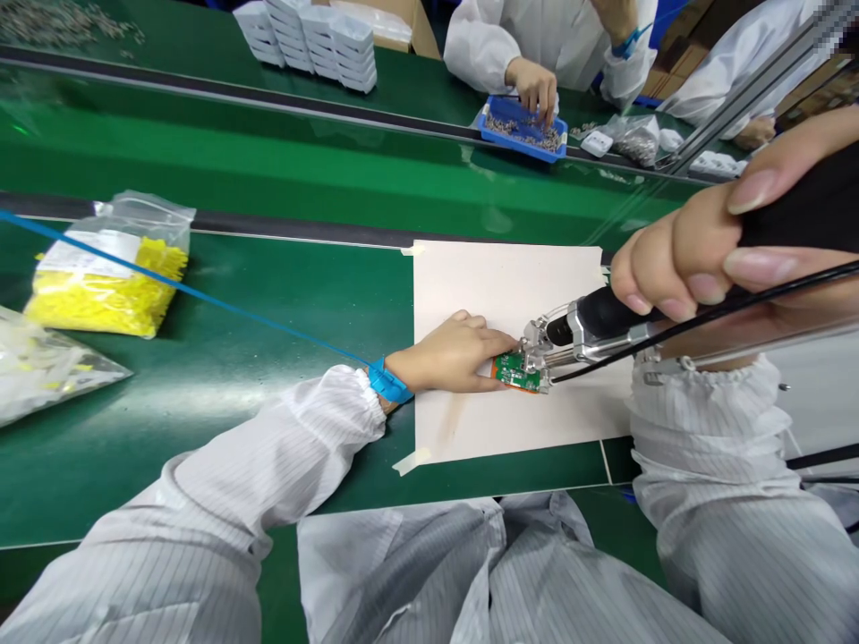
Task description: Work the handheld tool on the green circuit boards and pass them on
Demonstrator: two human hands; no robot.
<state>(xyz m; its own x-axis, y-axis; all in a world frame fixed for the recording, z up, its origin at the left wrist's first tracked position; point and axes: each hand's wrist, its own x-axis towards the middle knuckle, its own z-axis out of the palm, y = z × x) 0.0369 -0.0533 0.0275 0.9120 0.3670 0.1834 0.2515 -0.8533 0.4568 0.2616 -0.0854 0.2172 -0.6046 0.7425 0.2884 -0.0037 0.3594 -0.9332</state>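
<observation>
Flat on the taped white paper sheet, the small green circuit board lies pinned under the left hand's fingertips; the right hand grips a black-handled metal-tipped tool touching the board's right edge.

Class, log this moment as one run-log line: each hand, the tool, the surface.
left hand: pins green circuit board | right hand: grips soldering tool, tip on board | surface: taped paper sheet
</observation>
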